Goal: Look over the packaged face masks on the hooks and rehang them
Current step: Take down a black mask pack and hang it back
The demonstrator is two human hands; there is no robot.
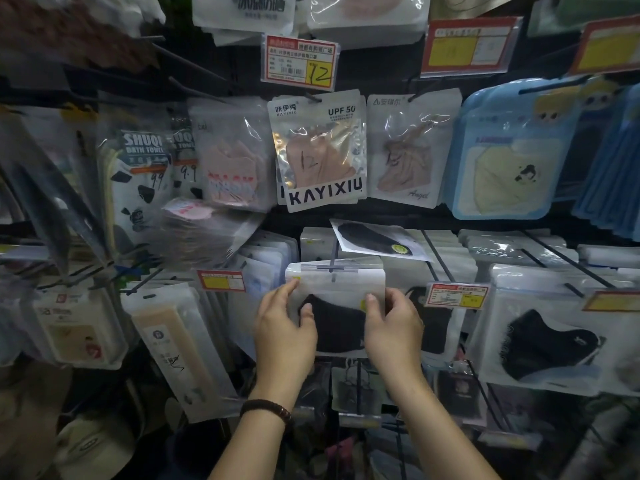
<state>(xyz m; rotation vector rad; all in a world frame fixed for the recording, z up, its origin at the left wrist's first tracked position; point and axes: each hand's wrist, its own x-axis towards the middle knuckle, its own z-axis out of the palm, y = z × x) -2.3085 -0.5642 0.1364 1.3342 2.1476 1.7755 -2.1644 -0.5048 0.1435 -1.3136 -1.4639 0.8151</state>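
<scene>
A clear packet with a black face mask [337, 320] hangs on a dark metal hook [333, 261] in the lower row, centre. My left hand [282, 332] grips the packet's left edge, thumb on its front. On the opposite edge my right hand [393, 327] holds it the same way. Behind it on the same hook, another black-mask packet [377, 239] lies tilted. A pink KAYIXIU mask packet [320, 150] hangs on the hook above.
Mask packets crowd the neighbouring hooks: a black one [543, 337] to the right, a blue-carded one [509, 150] at upper right, a beige one [403, 150] beside KAYIXIU. Bath towel packets [142, 174] hang on the left. Red-yellow price tags [299, 62] jut out from the hook ends.
</scene>
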